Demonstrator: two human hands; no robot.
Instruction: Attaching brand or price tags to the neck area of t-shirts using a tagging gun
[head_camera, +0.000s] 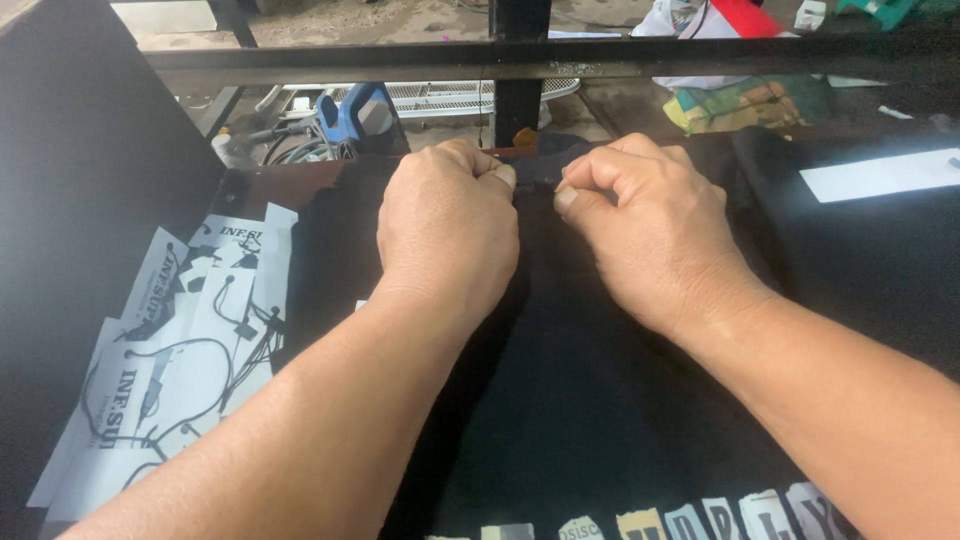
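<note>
My left hand (447, 232) and right hand (640, 225) each pinch the top edge of one black cotton garment (590, 400) spread flat before me. Beside my left arm lies one heap of white card tags on black strings (170, 370).

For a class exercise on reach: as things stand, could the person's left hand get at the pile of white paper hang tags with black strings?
Probably yes. The left hand pinches the black garment at its top edge, and the pile of white paper hang tags with black strings lies uncovered just to its left, with nothing between them; it would have to let go first.
</note>
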